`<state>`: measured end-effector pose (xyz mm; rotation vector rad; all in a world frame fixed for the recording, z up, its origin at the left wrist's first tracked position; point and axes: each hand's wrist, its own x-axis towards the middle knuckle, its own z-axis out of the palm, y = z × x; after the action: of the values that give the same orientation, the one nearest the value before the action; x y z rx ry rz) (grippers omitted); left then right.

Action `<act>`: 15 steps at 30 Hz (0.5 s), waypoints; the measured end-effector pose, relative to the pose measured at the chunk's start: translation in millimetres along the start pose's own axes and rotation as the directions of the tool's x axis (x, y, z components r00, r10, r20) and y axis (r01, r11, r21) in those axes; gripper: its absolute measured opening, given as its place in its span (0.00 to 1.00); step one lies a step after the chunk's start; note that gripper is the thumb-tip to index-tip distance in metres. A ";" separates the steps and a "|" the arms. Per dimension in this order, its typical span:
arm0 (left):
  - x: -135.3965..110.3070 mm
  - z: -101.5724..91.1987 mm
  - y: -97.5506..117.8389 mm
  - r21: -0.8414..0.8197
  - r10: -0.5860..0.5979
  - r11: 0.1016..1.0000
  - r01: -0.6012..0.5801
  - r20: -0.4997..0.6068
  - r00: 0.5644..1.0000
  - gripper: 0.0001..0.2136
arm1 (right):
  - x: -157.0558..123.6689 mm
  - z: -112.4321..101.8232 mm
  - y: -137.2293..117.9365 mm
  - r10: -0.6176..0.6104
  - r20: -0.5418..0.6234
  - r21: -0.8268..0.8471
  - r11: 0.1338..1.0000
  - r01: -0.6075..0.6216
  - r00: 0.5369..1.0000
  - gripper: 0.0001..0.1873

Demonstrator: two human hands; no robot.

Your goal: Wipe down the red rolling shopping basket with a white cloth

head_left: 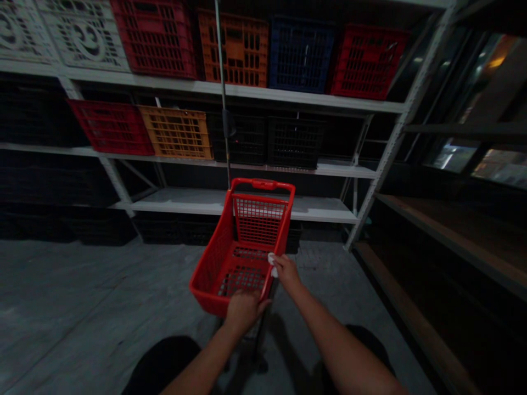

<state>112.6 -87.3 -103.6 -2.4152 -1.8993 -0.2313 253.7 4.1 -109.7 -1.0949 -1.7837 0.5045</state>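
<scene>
A red shopping cart (211, 296) stands on the floor before me, its handle at the far end and its near rim towards me. My left hand (244, 310) is closed over the near rim, close to the right corner. At the cart's right side rim, my right hand (285, 270) pinches a crumpled white cloth (272, 265) and presses it against the red plastic. The basket shows only its grid floor and walls. Part of the left hand's fingers lies hidden inside the rim.
A white metal shelf rack (255, 93) spans the background, holding red, orange, blue, black and white crates. A thin pole (222, 71) rises behind the cart's left side. Brown shelving (453, 236) stands close on the right. Grey concrete floor (82, 307) lies to the left.
</scene>
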 end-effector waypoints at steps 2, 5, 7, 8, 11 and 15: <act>3.0 2.8 -4.2 0.008 0.014 1.000 -0.014 0.025 1.000 0.25 | 2.8 4.0 1.9 -0.001 -0.038 -0.041 0.999 -0.001 0.999 0.16; 4.2 4.7 -13.5 0.007 0.042 0.999 -0.043 0.049 0.998 0.20 | -26.6 13.6 -6.0 -0.124 0.036 -0.088 0.988 0.127 0.992 0.18; 3.1 5.2 -17.2 0.008 0.055 0.998 -0.056 0.062 0.997 0.17 | -54.5 17.6 -13.5 -0.218 0.137 -0.118 0.965 0.234 0.966 0.19; 2.4 5.4 -18.1 0.009 0.061 0.998 -0.061 0.066 0.996 0.16 | -65.5 17.6 -16.1 -0.256 0.184 -0.135 0.950 0.282 0.949 0.19; 0.6 5.8 -18.7 0.000 0.092 0.996 -0.092 0.054 0.994 0.16 | -71.7 8.1 -14.4 -0.342 0.285 -0.205 0.891 0.406 0.895 0.19; -0.3 5.9 -22.0 0.025 0.112 0.993 -0.113 0.039 0.993 0.19 | -22.6 -13.8 6.1 -0.311 0.236 -0.366 0.849 0.380 0.921 0.17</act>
<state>91.6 -81.5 -110.5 -2.5162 -1.7608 -0.1537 272.0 -13.6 -119.2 -0.9855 -2.2458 -0.0029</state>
